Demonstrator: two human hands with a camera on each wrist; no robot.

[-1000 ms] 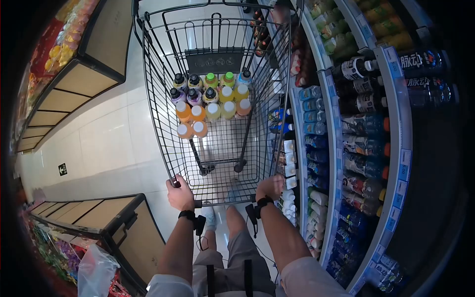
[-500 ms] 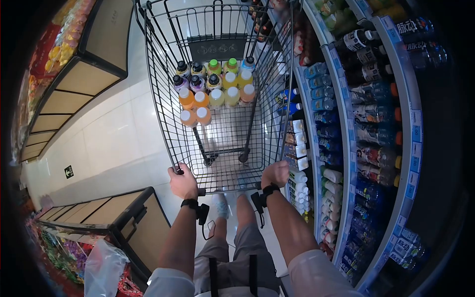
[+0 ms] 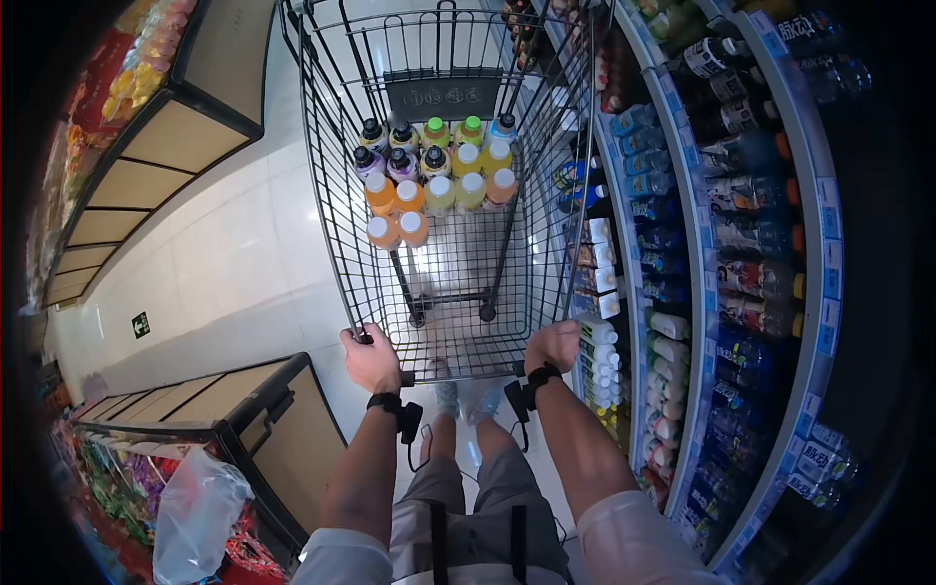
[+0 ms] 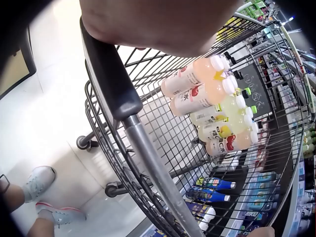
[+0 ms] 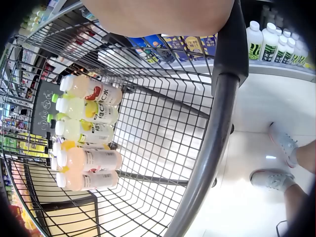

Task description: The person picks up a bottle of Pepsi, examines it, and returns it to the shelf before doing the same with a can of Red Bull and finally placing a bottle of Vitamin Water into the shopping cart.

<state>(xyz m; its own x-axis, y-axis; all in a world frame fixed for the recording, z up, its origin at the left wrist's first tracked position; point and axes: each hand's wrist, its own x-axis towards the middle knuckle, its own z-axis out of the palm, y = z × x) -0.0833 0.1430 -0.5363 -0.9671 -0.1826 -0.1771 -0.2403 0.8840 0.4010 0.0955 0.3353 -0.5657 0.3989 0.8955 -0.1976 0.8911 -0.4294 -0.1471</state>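
Observation:
A wire shopping cart, with its handle bar [image 3: 458, 378] nearest the body, holds several upright bottles [image 3: 439, 195] with orange, pale yellow and purple contents or labels, grouped toward its far half. My left hand [image 3: 373, 359] is curled round the left end of the handle; the left wrist view shows that hand [image 4: 163, 22] over the black grip [image 4: 111, 74]. At the handle's right end, my right hand [image 3: 553, 349] grips with bent fingers. In the right wrist view this hand [image 5: 163, 17] lies against the black corner piece [image 5: 231, 44], its fingertips hidden.
Drink shelves [image 3: 697, 253] run close along the cart's right side. On the left stand two wood-panelled display bins [image 3: 166, 161], the nearer one with a clear plastic bag [image 3: 195, 512] on it. Pale tiled floor [image 3: 239, 234] lies between bins and cart.
The shelves and bins have shifted slightly relative to the cart, and the whole view has moved a little. Both shoes now show below the handle. My hands stay on the handle; the bottles keep their grouping.

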